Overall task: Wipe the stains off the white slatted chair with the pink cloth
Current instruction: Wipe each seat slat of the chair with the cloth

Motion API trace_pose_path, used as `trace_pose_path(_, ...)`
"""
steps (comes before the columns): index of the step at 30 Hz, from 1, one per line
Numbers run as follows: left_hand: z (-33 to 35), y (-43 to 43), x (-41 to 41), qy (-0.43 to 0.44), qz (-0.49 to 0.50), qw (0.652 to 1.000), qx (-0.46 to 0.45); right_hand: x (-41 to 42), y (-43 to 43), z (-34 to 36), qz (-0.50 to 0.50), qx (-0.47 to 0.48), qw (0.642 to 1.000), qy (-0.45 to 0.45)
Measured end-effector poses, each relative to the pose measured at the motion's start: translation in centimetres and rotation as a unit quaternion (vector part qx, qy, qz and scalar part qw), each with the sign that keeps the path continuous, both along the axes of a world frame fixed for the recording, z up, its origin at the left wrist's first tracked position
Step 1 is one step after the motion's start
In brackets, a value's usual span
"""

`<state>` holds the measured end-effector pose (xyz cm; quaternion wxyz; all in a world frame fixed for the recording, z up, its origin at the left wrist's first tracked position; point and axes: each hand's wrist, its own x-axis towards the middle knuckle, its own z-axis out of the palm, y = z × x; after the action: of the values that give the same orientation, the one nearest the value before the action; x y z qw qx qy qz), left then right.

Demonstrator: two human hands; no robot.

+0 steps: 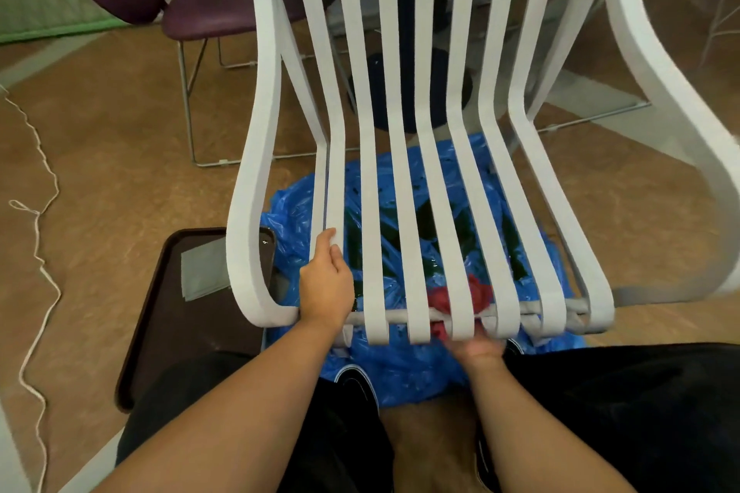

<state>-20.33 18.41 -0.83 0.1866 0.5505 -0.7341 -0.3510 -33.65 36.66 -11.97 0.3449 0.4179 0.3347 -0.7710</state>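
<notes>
One wide-angle camera, worn on the head, looks forward and steeply down from just above the person's lap. It sits close to the chair (372, 252), whose slats fill the frame from 12 o'clock to the centre. Both forearms come in from 6 o'clock. The left hand (326, 284) is at 8 o'clock of centre and the right hand (478, 348) at 5 o'clock. The floor (120, 172) shows at 9 and 3 o'clock, and straight lines bow near the edges.
</notes>
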Motion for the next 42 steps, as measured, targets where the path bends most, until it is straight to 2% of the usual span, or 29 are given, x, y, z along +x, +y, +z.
trace_pose_path(5,0.3,0.2,0.0,0.01,0.004,1.0,0.016,-5.6,4.8,1.3,-0.104,-0.015,0.993,0.063)
trace_pose_path(15,0.7,-0.1,0.7,0.02,0.023,0.999,0.04,-4.9,4.1,2.6,-0.084,-0.02,0.995,0.051)
trace_pose_path(22,1.1,-0.2,1.6,0.013,0.037,0.999,0.036,-4.2,3.4,3.2,-0.072,-0.06,0.994,0.054)
trace_pose_path(28,1.0,0.3,1.8,0.009,0.039,0.998,0.04,-3.8,4.1,2.5,-0.138,-0.088,0.984,0.074)
trace_pose_path(35,1.2,-0.1,1.7,0.008,0.031,0.999,0.037,-4.8,5.0,1.8,-0.117,-0.064,0.986,0.095)
trace_pose_path(42,0.9,-0.3,1.5,-0.027,0.028,0.999,0.012,-4.2,3.7,2.6,-0.1,0.046,0.991,0.074)
